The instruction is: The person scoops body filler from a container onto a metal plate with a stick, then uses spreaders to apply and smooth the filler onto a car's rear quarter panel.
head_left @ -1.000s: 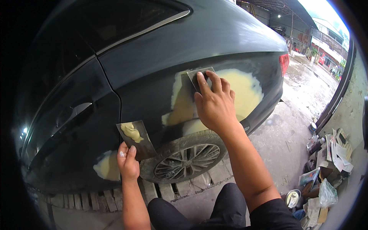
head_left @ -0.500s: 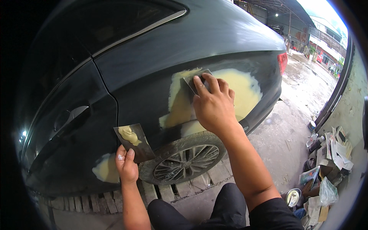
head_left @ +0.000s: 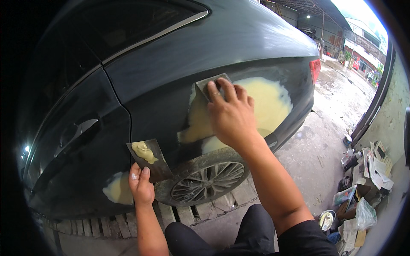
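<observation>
My right hand (head_left: 232, 106) is closed on a dark, flat putty spreader (head_left: 206, 85), its blade pressed against the car's rear side panel. Pale yellow filler (head_left: 269, 100) coats the panel (head_left: 158, 106) above the wheel, on both sides of this hand. A second spreader plate (head_left: 160, 164) is gripped by my left hand (head_left: 141, 185), thumb on top, in front of the door seam. On that plate sits a lump of yellowish putty (head_left: 144, 152). Lower on the door, left of this hand, is a smaller filler patch (head_left: 117, 187).
The rear wheel (head_left: 208, 181) stands below my hands, beside slatted boards (head_left: 100, 227) on the floor. Papers (head_left: 378, 170), a plastic bag (head_left: 366, 213) and an open tin (head_left: 326, 219) lie along the right wall. A red tail light (head_left: 314, 70) marks the car's rear end.
My right hand and its spreader have shifted slightly left and up across the filler, covering its upper left part. My left hand and the putty plate stay nearly still.
</observation>
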`<state>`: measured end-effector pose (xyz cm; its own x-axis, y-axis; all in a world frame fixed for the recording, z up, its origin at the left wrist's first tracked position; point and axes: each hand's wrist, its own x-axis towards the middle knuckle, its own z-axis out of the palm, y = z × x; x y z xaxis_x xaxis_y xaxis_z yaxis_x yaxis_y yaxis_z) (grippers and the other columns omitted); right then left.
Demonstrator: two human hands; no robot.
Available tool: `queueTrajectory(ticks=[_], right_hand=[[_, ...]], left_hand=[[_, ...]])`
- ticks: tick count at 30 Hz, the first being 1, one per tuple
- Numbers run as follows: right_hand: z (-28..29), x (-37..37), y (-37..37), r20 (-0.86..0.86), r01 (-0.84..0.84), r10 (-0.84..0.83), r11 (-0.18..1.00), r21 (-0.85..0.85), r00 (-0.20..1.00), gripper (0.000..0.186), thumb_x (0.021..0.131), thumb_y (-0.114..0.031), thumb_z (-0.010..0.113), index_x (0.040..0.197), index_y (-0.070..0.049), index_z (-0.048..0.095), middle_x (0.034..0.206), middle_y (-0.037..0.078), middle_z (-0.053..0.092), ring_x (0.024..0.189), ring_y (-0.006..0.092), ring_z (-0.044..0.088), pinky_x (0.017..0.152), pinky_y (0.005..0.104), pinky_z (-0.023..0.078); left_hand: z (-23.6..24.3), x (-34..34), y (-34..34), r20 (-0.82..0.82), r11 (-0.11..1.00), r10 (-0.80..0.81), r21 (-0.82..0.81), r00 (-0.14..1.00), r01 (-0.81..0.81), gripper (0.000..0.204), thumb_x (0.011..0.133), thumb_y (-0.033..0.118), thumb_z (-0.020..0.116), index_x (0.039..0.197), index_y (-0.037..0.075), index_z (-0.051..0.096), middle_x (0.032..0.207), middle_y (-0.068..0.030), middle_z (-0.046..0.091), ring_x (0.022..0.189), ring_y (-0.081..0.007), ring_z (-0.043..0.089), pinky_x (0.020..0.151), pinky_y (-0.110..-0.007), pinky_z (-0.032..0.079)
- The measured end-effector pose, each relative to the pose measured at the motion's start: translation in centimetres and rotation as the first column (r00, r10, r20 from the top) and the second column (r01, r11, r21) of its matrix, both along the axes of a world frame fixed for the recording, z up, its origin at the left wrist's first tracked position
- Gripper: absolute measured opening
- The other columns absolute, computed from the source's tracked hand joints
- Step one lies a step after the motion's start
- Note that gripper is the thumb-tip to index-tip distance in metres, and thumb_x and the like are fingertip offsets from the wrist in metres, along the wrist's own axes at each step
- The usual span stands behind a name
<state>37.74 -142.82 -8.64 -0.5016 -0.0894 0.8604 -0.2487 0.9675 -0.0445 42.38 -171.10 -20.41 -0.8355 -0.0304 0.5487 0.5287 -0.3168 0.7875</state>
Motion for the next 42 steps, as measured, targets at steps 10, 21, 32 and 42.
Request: queueTrajectory(ticks=[10,21,32,42], right_hand=[[-4.4,3.4,-1.2,0.144,-0.025,0.021,0.999,0.027,0.989,0.046,0.083,-0.022,0.059,0.127,-0.009,0.056,0.131,0.01,0.049,0.106,0.0365,0.05,0.079,0.0493,0.042],[-11.0,5.8,-1.0,0.218,-0.039,0.036,0.999,0.012,0.975,0.057,0.081,-0.021,0.064,0.135,-0.016,0.048,0.139,0.01,0.044,0.119,0.0389,0.043,0.093,0.0505,0.038],[-6.1,11.5,-0.8,0.171,-0.369,0.377,0.926,-0.081,0.91,0.053,0.079,-0.018,0.068,0.131,-0.015,0.055,0.134,0.011,0.049,0.119,0.038,0.047,0.094,0.0478,0.04],[-7.4,10.7,0.0,0.286,-0.442,0.454,0.89,-0.108,0.844,0.051,0.078,-0.016,0.068,0.127,-0.012,0.057,0.131,0.013,0.052,0.117,0.0395,0.049,0.092,0.0507,0.04]], left_hand=[[0.2,0.2,0.9,0.003,0.999,0.044,0.022,0.999,-0.044,0.032,0.094,0.006,0.053,0.123,-0.006,0.053,0.118,-0.0101,0.061,0.108,-0.0164,0.055,0.099,-0.03,0.04],[2.5,2.4,5.2,0.089,0.993,0.01,0.114,0.996,-0.02,0.03,0.094,0.003,0.053,0.123,-0.005,0.054,0.116,-0.0097,0.063,0.106,-0.0136,0.057,0.098,-0.029,0.04],[3.8,5.2,8.7,0.171,0.994,-0.077,0.093,0.982,0.061,0.034,0.092,0.001,0.048,0.126,-0.005,0.051,0.112,-0.0082,0.063,0.1,-0.0093,0.055,0.091,-0.025,0.042],[3.5,5.1,8.3,-0.045,0.906,0.228,-0.357,0.972,-0.229,0.031,0.097,0.006,0.049,0.127,-0.003,0.055,0.083,0.0017,0.059,0.069,-0.0022,0.044,0.061,-0.019,0.037]])
